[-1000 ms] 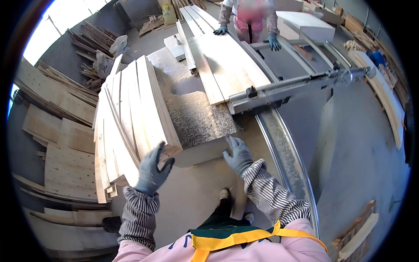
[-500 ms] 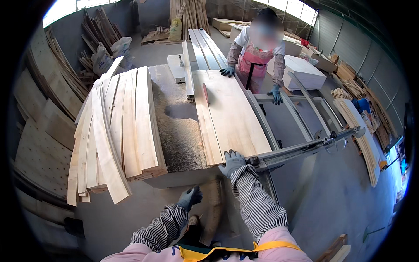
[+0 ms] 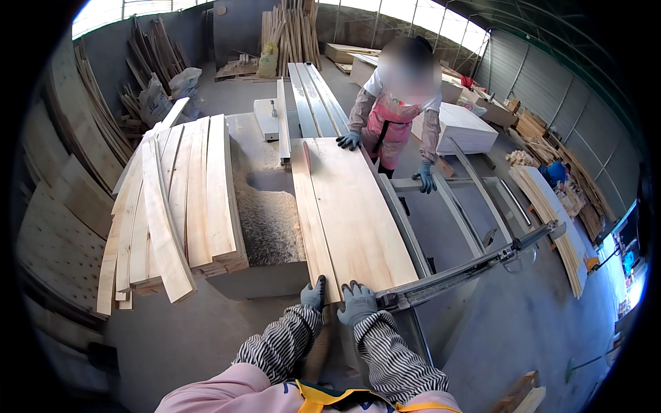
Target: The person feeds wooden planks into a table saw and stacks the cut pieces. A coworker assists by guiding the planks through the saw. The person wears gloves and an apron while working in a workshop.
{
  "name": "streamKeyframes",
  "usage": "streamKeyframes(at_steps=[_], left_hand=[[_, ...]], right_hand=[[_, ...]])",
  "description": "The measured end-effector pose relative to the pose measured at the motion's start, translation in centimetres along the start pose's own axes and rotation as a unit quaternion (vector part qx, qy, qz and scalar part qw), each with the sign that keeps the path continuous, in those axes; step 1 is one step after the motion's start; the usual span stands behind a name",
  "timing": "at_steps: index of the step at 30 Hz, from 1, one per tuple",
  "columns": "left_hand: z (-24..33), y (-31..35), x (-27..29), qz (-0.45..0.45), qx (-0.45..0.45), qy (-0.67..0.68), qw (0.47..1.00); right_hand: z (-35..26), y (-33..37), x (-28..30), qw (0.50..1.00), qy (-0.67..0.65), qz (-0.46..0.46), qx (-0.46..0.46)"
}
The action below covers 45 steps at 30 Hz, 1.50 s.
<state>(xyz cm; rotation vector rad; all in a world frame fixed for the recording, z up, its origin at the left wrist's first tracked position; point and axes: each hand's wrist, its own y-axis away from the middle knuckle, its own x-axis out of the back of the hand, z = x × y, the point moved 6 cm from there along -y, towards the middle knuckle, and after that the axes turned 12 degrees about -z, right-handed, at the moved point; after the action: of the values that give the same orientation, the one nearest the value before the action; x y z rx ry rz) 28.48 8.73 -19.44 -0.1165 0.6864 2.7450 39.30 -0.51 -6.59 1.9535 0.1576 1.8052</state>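
A wide pale wooden board (image 3: pixel 365 220) lies on the table saw with a narrow wooden strip (image 3: pixel 310 227) along its left side. The line between them runs from the red blade-shaped piece (image 3: pixel 307 157) to the near end. My gloved left hand (image 3: pixel 313 294) grips the strip's near end at its left corner. Beside it, my gloved right hand (image 3: pixel 357 304) holds the near end of the wide board, fingers on top; its thumb is hard to make out. Across the board, a co-worker's gloved hand (image 3: pixel 349 140) rests on the far right corner.
Left of a sawdust-covered strip of tabletop (image 3: pixel 272 220), long boards (image 3: pixel 200 186) are stacked. A metal fence (image 3: pixel 284 124) stands by the blade. On the right is the saw's sliding frame (image 3: pixel 475 213), where the co-worker's other hand (image 3: pixel 425 176) rests. White panels (image 3: pixel 458 127) lie behind.
The board and strip have slid toward me, past the table's near edge. My left hand has risen from below and taken hold of the strip. My right hand has come nearer and lower.
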Motion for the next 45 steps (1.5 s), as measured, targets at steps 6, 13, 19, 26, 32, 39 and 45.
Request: streamKeyframes(at_steps=[6, 13, 19, 26, 32, 39, 45], left_hand=[[1.3, 6.7, -0.6, 0.003, 0.016, 0.004, 1.0], [4.1, 15.7, 0.4, -0.038, 0.032, 0.039, 0.998], [5.1, 17.2, -1.4, -0.034, 0.027, 0.055, 0.998], [6.2, 23.7, -0.6, -0.02, -0.004, 0.015, 1.0], [11.7, 25.4, 3.4, -0.015, -0.017, 0.123, 0.992], [22.9, 24.0, 17.2, 0.137, -0.094, 0.031, 0.986], [28.2, 20.3, 27.6, 0.237, -0.078, 0.071, 0.966]], right_hand=[[-0.4, 4.3, -0.6, 1.0, 0.01, -0.01, 0.006], [0.4, 8.0, 0.7, 0.995, -0.047, -0.081, -0.035], [1.6, 4.1, 1.7, 0.969, -0.145, -0.111, -0.168], [0.9, 10.6, -1.6, 0.972, -0.162, 0.158, 0.057], [1.1, 12.2, 0.8, 0.952, -0.148, 0.228, 0.142], [1.4, 5.8, 1.8, 0.921, -0.104, 0.298, 0.228], [1.0, -2.1, 5.8, 0.921, -0.089, 0.313, 0.213]])
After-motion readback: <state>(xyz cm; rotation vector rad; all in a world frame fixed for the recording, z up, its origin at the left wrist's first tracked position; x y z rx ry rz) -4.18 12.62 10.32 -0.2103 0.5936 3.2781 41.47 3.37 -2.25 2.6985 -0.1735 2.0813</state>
